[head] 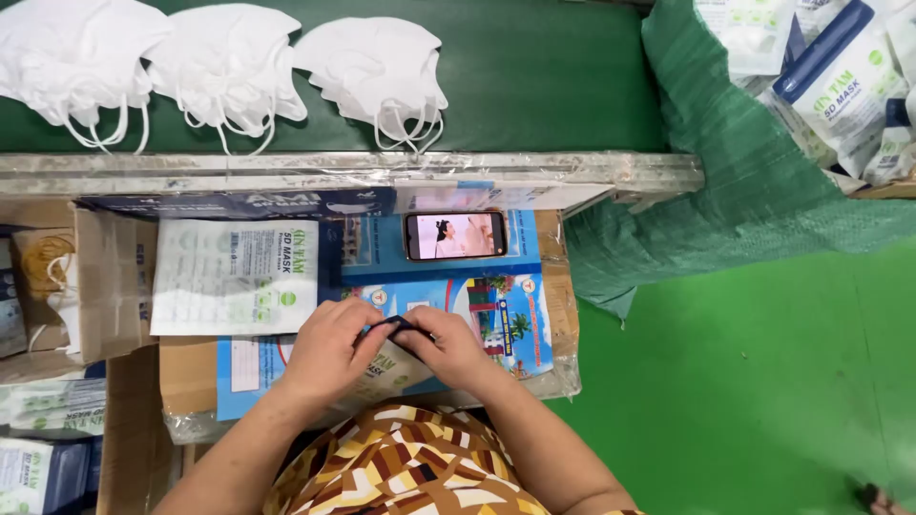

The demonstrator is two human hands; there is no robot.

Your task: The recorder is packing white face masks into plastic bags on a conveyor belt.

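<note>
Both my hands meet over a flat mask packet (389,367) with a dark blue top edge, lying on a blue printed sheet (506,315). My left hand (329,345) pinches the packet's dark top from the left. From the right, my right hand (447,345) grips the same edge. A stack of empty white printed packets (234,277) lies just left of my hands. Three piles of white face masks (372,67) rest on the green belt (534,76) beyond the work surface.
A phone (455,236) with a lit screen lies ahead of my hands. Cardboard boxes (114,286) with masks and packets stand at the left. A green woven sack (744,162) of filled packets is at the upper right, above a green floor (744,381).
</note>
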